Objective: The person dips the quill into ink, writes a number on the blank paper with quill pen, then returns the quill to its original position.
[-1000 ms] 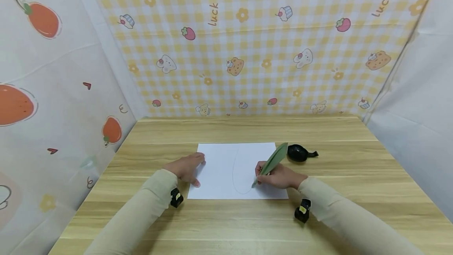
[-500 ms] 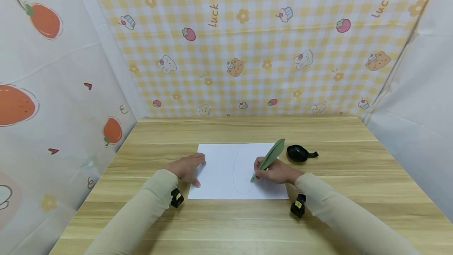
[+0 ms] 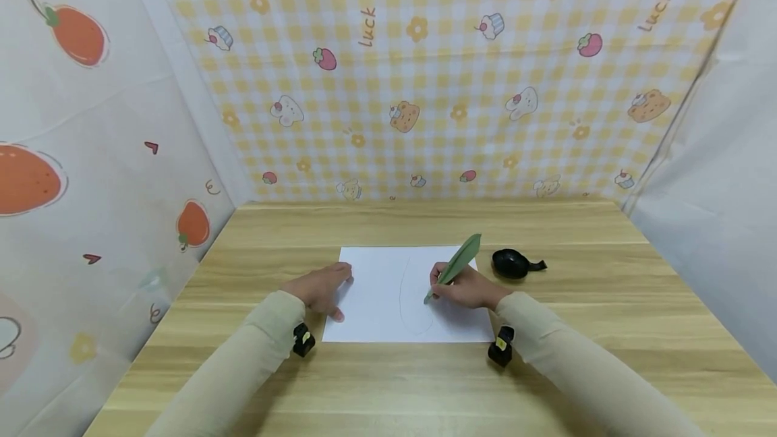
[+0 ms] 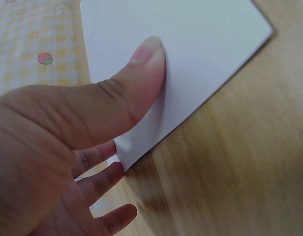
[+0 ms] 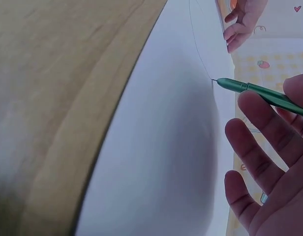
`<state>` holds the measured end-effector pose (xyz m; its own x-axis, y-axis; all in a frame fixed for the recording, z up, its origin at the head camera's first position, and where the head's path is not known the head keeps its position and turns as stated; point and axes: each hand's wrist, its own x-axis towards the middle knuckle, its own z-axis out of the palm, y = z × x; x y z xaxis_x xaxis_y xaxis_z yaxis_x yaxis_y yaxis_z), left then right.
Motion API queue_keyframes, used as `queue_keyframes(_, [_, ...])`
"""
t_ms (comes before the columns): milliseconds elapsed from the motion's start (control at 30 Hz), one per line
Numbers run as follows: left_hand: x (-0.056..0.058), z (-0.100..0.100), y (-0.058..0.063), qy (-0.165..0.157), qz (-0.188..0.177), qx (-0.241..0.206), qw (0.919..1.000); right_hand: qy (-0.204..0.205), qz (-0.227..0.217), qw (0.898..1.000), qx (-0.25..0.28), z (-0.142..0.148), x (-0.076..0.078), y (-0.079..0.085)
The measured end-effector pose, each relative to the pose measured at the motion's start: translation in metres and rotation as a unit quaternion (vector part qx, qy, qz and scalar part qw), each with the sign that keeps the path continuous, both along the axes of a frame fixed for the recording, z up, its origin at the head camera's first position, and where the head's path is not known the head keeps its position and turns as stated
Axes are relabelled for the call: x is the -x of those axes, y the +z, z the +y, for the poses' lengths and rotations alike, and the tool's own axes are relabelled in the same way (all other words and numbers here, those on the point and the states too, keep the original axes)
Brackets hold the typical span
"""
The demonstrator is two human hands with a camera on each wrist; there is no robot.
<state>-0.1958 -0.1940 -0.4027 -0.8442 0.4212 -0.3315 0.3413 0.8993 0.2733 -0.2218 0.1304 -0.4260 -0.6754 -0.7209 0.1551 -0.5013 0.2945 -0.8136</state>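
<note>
A white sheet of paper (image 3: 373, 309) lies on the wooden table, bearing a thin curved line shaped like a deep U. Fingers spread, my left hand (image 3: 318, 287) rests on the sheet's left edge; in the left wrist view its thumb (image 4: 146, 54) presses on the paper. My right hand (image 3: 467, 288) pinches a green leaf-shaped pen (image 3: 463, 256) between thumb and fingers, tilted to the upper right. In the right wrist view the pen's tip touches the paper at the end of the drawn line, and the other fingers (image 5: 255, 152) are loosely bent.
A small black pan-shaped object (image 3: 510, 264) with a short handle sits on the table (image 3: 413, 390) just right of the paper. A yellow checked cloth (image 3: 419, 86) hangs behind, with white printed cloth (image 3: 121, 106) on the left and plain white cloth on the right.
My right hand has slid up and slightly left with the pen, and the line's right side has curved upward. The left hand stays in place.
</note>
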Motion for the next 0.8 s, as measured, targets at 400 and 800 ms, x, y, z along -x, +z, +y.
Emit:
queue_keyframes(400, [0.001, 0.0, 0.0, -0.001, 0.001, 0.007, 1.0, -0.01, -0.013, 1.0, -0.008, -0.012, 0.007, -0.002])
queue_keyframes(800, [0.001, 0.001, 0.0, -0.008, 0.0, 0.007, 0.9999, -0.006, -0.014, 1.0, -0.008, -0.021, 0.007, 0.001])
